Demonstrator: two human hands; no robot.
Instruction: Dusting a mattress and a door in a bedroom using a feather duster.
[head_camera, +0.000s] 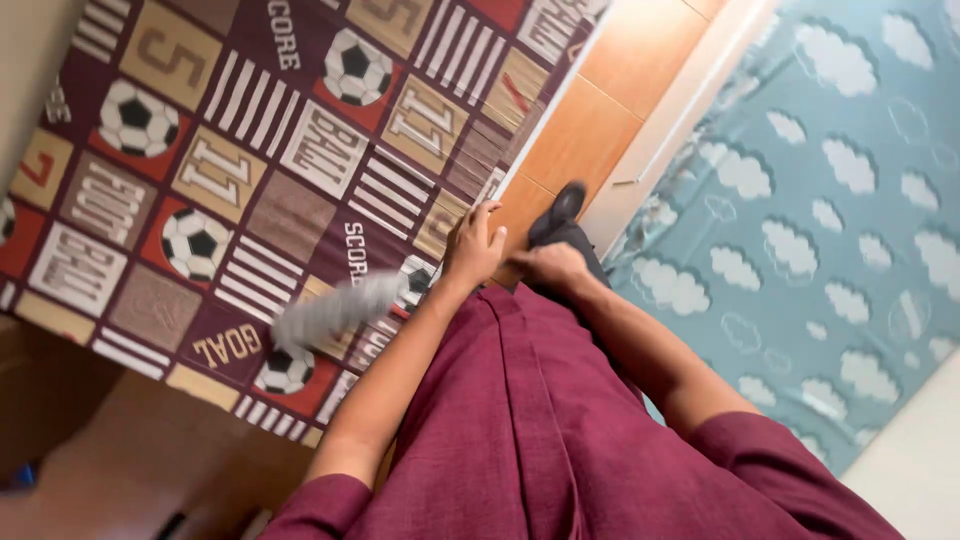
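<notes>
My left hand (474, 246) hangs at the edge of a bed covered by a football-patterned sheet (230, 150), fingers loosely apart and holding nothing. Just to its right, my right hand (549, 266) is closed on a black shoe-like thing (562, 208) that points toward the orange tiled floor (590, 130); motion blur hides its exact form. A blurred grey piece of cloth (335, 310) lies or moves over the sheet, left of my left forearm. My maroon garment (520, 430) fills the lower middle.
A mattress with a light blue cloud-patterned sheet (830, 200) lies on the right, with a pale strip (680, 110) along its edge. A narrow band of floor runs between the two beds. Brown floor and a dark object (40, 400) show at lower left.
</notes>
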